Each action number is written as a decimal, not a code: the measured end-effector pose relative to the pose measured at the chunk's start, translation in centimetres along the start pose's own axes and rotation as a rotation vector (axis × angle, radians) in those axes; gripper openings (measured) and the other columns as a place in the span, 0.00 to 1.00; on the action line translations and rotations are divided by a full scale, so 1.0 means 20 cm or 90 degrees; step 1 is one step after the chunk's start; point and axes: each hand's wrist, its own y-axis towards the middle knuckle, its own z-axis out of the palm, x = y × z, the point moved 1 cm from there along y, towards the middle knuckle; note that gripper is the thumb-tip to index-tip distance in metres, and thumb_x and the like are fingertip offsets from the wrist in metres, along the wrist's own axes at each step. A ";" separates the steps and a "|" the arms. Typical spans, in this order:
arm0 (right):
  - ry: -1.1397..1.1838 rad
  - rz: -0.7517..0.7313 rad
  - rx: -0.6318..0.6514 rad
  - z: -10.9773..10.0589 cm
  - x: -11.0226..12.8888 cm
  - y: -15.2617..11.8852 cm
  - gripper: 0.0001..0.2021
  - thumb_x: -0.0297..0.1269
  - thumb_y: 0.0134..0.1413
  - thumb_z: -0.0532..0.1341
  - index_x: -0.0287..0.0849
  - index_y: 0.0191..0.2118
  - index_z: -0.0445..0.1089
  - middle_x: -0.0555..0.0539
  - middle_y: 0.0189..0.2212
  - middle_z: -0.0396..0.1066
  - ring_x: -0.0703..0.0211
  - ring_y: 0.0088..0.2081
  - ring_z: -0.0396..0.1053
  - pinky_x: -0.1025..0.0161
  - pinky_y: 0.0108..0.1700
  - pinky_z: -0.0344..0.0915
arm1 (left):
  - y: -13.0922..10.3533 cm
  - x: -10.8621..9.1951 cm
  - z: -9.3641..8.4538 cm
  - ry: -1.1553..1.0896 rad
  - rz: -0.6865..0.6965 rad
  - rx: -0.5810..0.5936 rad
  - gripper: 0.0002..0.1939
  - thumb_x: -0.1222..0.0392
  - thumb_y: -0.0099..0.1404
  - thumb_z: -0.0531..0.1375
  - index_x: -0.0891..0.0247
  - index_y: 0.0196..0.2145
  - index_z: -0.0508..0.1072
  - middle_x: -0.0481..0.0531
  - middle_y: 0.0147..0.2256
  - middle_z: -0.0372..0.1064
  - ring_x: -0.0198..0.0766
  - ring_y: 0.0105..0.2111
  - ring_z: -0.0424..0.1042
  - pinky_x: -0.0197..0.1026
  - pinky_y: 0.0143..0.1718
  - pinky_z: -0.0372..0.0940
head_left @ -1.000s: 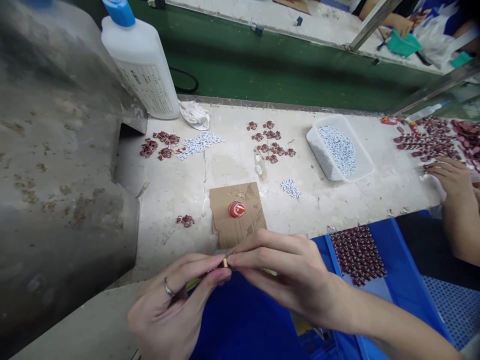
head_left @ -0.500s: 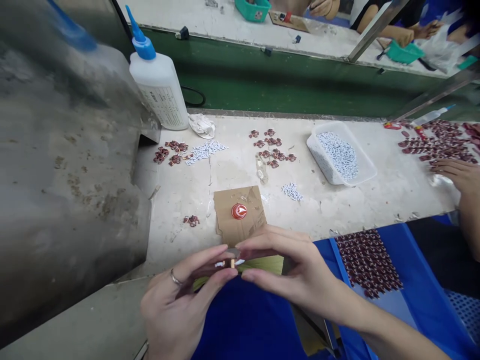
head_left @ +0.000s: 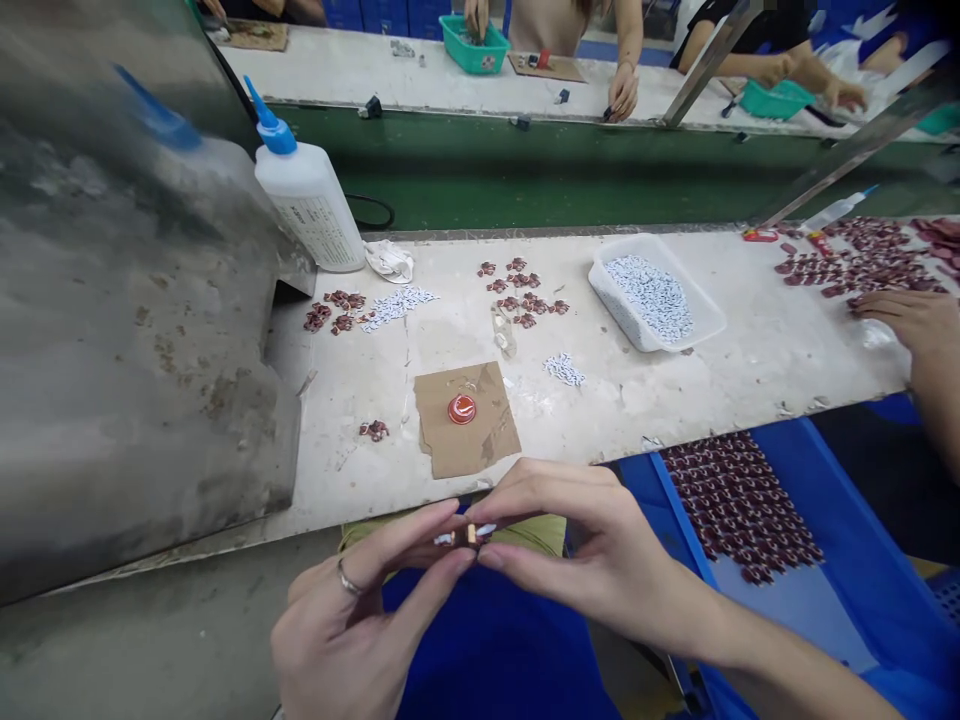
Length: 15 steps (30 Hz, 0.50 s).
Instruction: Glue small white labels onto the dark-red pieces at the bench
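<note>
My left hand [head_left: 364, 605], with a ring on one finger, and my right hand [head_left: 589, 540] meet above my lap, just off the bench's front edge. Their thumbs and fingertips pinch a small dark brown piece [head_left: 471, 536] with a tan band and whitish ends, partly hidden by the fingers. Beyond the hands, a cardboard square [head_left: 465, 455] lies on the bench, bearing a round cap of red liquid [head_left: 462, 409]. One cluster of small brown pieces [head_left: 374, 431] sits left of the cardboard. Several similar brown pieces [head_left: 525, 295] and a little heap of small white pieces [head_left: 564, 370] lie farther back.
A white bottle with a blue nozzle [head_left: 311, 205] stands beside a metal housing [head_left: 150, 380] on the left. A plastic tub of white bits [head_left: 709, 322] is at right. A blue tray [head_left: 840, 510] holds rows of brown pieces. A co-worker's hand [head_left: 904, 320] rests at far right.
The view has shifted, so the bench things appear slightly farther left. Both hands keep hold of the small piece, whose white right end shows more. Across the bench, a co-worker's hand now reaches the edge.
</note>
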 end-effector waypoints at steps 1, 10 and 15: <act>0.000 -0.001 0.000 0.00 0.00 -0.01 0.09 0.30 0.60 0.69 0.37 0.47 0.79 0.46 0.36 0.79 0.63 0.38 0.77 0.66 0.41 0.74 | -0.01 -0.01 0.01 0.016 0.018 0.008 0.20 0.66 0.63 0.68 0.49 0.52 0.76 0.35 0.40 0.80 0.23 0.35 0.80 0.22 0.45 0.74; -0.060 0.028 -0.090 -0.18 -0.21 -0.11 0.07 0.37 0.62 0.68 0.42 0.44 0.78 0.46 0.39 0.79 0.59 0.41 0.79 0.60 0.44 0.79 | 0.11 -0.06 0.03 0.415 0.349 0.143 0.24 0.61 0.70 0.63 0.69 0.61 0.66 0.58 0.53 0.72 0.38 0.51 0.75 0.39 0.51 0.73; -0.213 0.071 -0.350 -0.48 -0.52 -0.08 0.17 0.50 0.62 0.65 0.39 0.42 0.76 0.41 0.41 0.78 0.51 0.45 0.78 0.52 0.49 0.78 | 0.21 -0.06 0.18 0.603 0.580 0.281 0.11 0.66 0.70 0.59 0.72 0.49 0.73 0.59 0.45 0.73 0.46 0.46 0.73 0.48 0.46 0.71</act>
